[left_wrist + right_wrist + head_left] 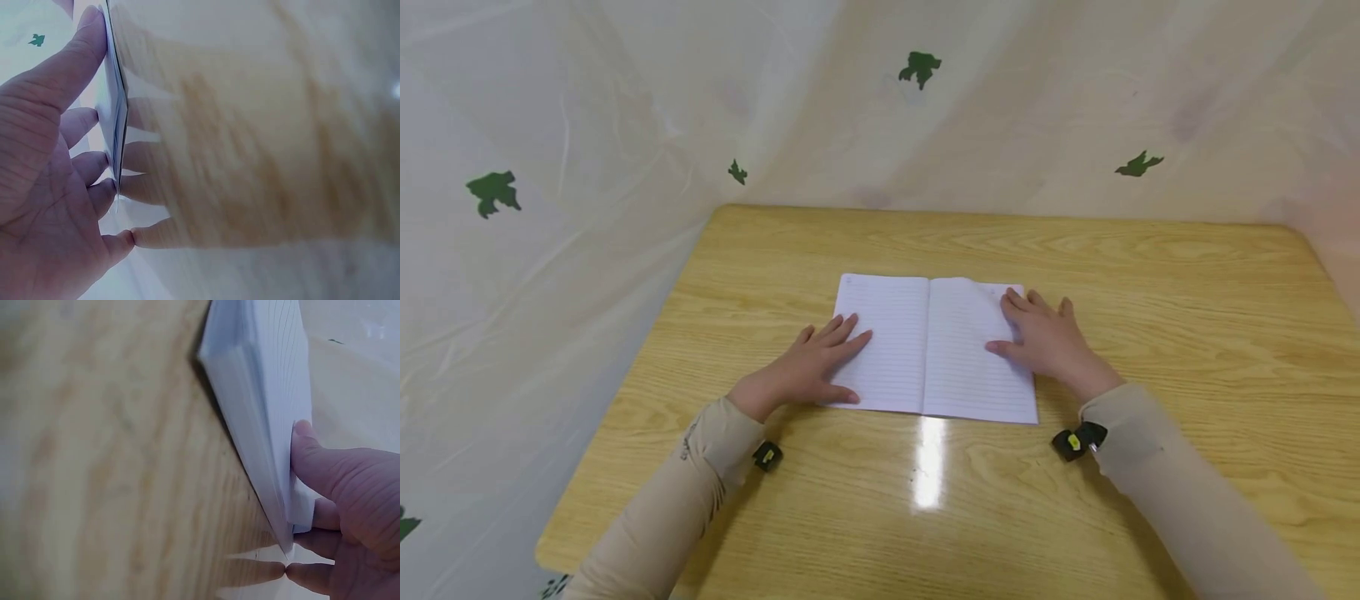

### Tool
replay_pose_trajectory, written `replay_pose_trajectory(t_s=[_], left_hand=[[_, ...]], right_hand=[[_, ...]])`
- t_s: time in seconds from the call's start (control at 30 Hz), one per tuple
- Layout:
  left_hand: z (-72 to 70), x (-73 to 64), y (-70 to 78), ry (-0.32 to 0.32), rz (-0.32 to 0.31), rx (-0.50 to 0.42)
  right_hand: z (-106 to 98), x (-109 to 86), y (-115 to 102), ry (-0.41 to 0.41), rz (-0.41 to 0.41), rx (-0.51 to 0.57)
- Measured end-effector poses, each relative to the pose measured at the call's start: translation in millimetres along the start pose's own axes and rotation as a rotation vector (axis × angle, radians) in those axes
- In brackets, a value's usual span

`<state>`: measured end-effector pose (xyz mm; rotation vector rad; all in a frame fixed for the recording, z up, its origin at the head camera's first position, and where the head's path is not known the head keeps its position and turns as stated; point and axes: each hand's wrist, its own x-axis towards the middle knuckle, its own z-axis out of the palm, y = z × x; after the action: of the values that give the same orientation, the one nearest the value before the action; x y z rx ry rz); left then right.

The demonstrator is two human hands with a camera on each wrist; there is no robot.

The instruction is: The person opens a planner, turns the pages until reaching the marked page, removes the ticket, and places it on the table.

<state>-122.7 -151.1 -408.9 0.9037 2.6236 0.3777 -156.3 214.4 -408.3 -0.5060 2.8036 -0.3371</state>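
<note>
An open notebook (pixel 887 350) with lined white pages lies on the wooden table, its fold running down the middle. My left hand (pixel 812 367) rests spread on the left page's outer edge, fingertips and thumb touching the paper. In the left wrist view, that hand's straight fingers (pixel 84 128) meet the notebook's edge (pixel 115 106). Over the outer part of the right page (pixel 966 358) lies my right hand (pixel 1052 337), fingers spread. The page's upper corner is bent up near it. The right wrist view has the thumb (pixel 306 447) against the page and a curled paper flap (pixel 303 512) beside the fingers.
The wooden table (pixel 1187 333) extends around the notebook on all sides. Behind and to the left hangs a pale curtain (pixel 625 108) with green bird shapes. Small black devices hang at both wrists, and light glares off the tabletop below the notebook.
</note>
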Motion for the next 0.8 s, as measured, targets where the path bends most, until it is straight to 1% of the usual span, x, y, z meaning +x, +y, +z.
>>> replay_pose_trajectory(t_s=[0.17,0.27,0.37,0.43,0.5,0.6,0.67,0.7,0.8], left_hand=[[-0.8,-3.1,-0.7,-0.001,-0.006,-0.006],[-1.4,-5.0,-0.6,-0.001,-0.010,-0.018],[-1.5,-6.4,-0.9,-0.001,-0.014,-0.022],[-2.0,-6.9,-0.9,-0.002,-0.017,-0.025],[-2.3,-7.1,-1.0,0.006,-0.013,-0.029],[-3.0,-6.8,-0.4,0.019,-0.013,-0.034],[-3.3,-6.6,0.2,0.035,-0.008,-0.040],[-3.2,-6.3,0.2,0.043,-0.007,-0.041],[-3.4,-6.1,1.3,0.076,0.009,-0.035]], right_hand=[[3.6,-1.0,-6.8,0.037,-0.050,0.015],[8.3,-3.1,-11.6,0.106,-0.088,0.070],[10.9,-7.9,-20.3,0.191,-0.078,0.201],[10.7,-12.2,-27.4,0.227,-0.038,0.313],[8.2,-17.6,-34.8,0.229,0.004,0.438],[3.7,-25.2,-45.1,0.170,0.030,0.593],[1.7,-29.1,-52.0,0.133,0.007,0.677],[1.9,-30.5,-55.9,0.129,-0.017,0.702],[6.9,-33.2,-67.4,0.163,-0.120,0.732]])
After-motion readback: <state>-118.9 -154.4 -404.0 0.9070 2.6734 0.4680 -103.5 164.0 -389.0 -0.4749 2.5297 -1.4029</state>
